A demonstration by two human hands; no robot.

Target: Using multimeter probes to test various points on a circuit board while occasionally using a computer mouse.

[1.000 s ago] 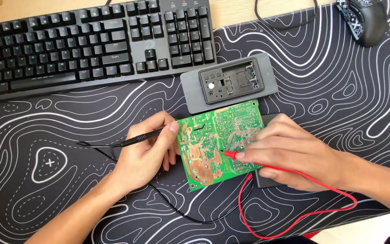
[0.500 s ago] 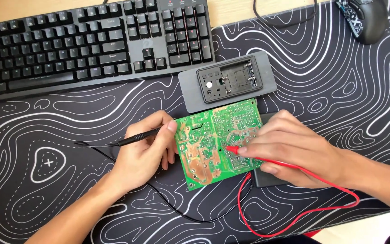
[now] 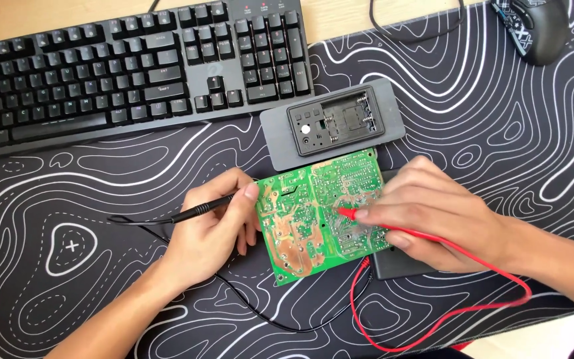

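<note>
Right hand (image 3: 433, 219) slid its red probe (image 3: 348, 213) leftward, tip pointing left across the board (image 3: 300, 226).

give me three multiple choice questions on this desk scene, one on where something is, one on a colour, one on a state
1. Where does the grey case half lie?
A. between the keyboard and the circuit board
B. left of the left hand
C. on top of the mouse

2. What colour is the probe in the right hand?
A. blue
B. red
C. yellow

3. How does the left hand hold the black probe?
A. flat on the mat, untouched
B. gripped, tip at the board's left edge
C. pressed on a keyboard key

Answers: 1 A, the case sits just below the keyboard and above the green circuit board. 2 B, the red probe and its lead are red. 3 B, the fingers pinch it near the board's edge.
</note>
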